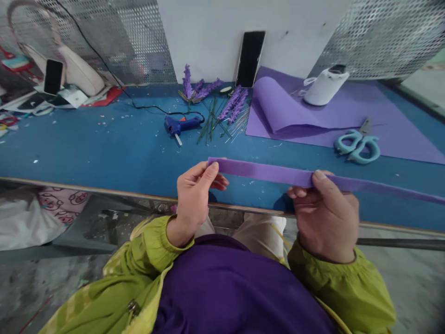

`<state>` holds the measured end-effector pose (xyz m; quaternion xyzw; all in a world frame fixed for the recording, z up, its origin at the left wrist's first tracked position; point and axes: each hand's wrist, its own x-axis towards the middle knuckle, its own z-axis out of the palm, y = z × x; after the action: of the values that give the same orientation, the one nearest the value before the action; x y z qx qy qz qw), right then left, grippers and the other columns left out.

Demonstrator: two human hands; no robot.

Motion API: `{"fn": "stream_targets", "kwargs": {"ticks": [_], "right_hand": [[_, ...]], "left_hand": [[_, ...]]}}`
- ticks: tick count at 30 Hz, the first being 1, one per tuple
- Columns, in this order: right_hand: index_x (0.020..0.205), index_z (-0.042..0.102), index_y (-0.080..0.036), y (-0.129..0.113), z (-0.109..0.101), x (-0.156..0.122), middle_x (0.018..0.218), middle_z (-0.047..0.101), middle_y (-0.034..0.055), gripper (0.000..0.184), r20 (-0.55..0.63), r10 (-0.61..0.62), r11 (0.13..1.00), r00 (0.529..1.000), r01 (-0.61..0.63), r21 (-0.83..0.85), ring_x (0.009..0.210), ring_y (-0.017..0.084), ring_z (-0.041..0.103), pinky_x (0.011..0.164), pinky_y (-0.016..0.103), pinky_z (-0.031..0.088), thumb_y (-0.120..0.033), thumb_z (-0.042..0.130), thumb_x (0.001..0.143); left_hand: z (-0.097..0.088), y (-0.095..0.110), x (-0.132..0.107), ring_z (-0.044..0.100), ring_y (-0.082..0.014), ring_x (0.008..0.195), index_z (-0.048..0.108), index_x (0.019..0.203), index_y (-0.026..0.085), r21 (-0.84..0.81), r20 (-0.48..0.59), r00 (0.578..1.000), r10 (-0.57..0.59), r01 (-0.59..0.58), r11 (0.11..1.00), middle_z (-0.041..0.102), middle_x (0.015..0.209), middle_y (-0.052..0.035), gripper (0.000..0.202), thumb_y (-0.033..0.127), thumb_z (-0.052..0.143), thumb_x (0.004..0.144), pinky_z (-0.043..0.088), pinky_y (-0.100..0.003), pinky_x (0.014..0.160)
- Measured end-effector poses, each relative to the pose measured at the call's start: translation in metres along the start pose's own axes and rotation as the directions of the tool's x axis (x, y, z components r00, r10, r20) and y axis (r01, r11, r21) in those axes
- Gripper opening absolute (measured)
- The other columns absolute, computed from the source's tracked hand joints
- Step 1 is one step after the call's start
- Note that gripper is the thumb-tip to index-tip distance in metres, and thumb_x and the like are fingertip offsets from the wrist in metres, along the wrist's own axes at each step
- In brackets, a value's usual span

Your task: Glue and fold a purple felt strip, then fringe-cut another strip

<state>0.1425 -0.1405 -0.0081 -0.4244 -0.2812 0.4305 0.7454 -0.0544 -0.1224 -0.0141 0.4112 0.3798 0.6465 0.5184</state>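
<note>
A long purple strip (264,171), which looks like felt or foam sheet, stretches sideways above the front of the blue table. My left hand (196,192) pinches its left end between thumb and fingers. Farther along, my right hand (325,211) is closed on the strip, thumb on top, and the rest trails off past the right edge of view. Scissors with light blue handles (358,146) lie beyond my right hand on a large purple sheet (392,116), part of which is curled over. Past my left hand rests a blue glue gun (182,124) with a cord.
Purple lavender-like flowers (200,88), green stems (210,120) and thin wires (238,125) lie mid-table. A phone (250,58) leans on the white board behind. A white container (327,86) stands on the sheet. At far left are a bag (78,67) and another phone (53,76).
</note>
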Motion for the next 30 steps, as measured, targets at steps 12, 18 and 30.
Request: {"fn": "stream_targets", "kwargs": {"ticks": [12,18,30], "right_hand": [[0.076,0.064,-0.02,0.015,0.016,-0.013,0.057,0.058,-0.0039,0.018,0.095,0.014,0.997,0.995,-0.007,-0.075,0.054,0.011,0.056,0.056,0.025,0.048,-0.032,0.077,0.08],[0.074,0.064,-0.02,0.019,0.022,-0.013,0.058,0.058,-0.0038,0.02,0.071,-0.009,0.998,0.997,0.013,-0.068,0.054,0.011,0.056,0.058,0.025,0.047,-0.034,0.077,0.08],[0.072,0.066,-0.02,0.022,0.027,-0.017,0.06,0.063,-0.0034,0.02,0.195,0.04,0.992,0.98,-0.016,-0.123,0.057,0.011,0.058,0.062,0.027,0.048,-0.035,0.076,0.08]], "left_hand": [[0.016,-0.002,-0.003,0.059,-0.0075,0.046,0.071,0.062,0.016,0.01,-0.036,0.995,-0.096,0.096,0.995,0.068,0.056,0.0005,0.031,0.041,0.079,0.079,0.049,-0.018,0.047],[0.016,-0.002,-0.007,0.061,-0.0076,0.049,0.075,0.067,0.017,0.089,0.085,0.982,-0.168,0.161,0.983,0.072,0.062,-0.0008,0.024,0.039,0.083,0.074,0.05,-0.017,0.049],[0.025,-0.003,-0.011,0.06,-0.0082,0.049,0.072,0.066,0.017,0.188,0.035,0.985,-0.169,0.159,0.969,0.069,0.059,0.0014,0.024,0.038,0.081,0.074,0.052,-0.019,0.05]]}}
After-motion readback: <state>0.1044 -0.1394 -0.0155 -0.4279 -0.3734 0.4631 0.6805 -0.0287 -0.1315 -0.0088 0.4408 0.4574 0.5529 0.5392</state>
